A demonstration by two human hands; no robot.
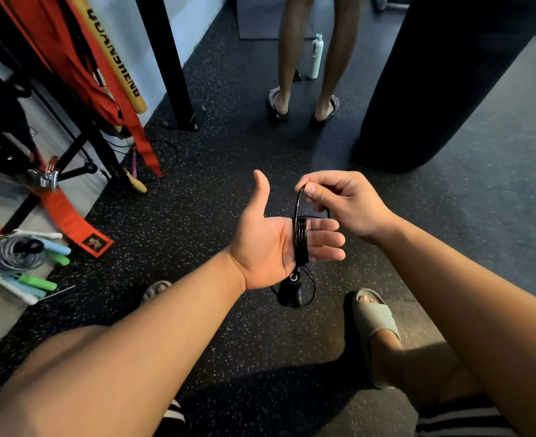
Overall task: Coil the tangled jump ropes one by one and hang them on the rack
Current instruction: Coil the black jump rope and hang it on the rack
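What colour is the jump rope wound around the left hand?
Black. The jump rope around the left hand shows best in the head view.

A heavy black punching bag fills the right side above the speckled rubber floor. Just left of it another person stands in sandals, a pale water bottle showing between their legs. Red straps and a yellow stick marked QUANSHENG are at the left.

Gym, speckled rubber floor, punching bag
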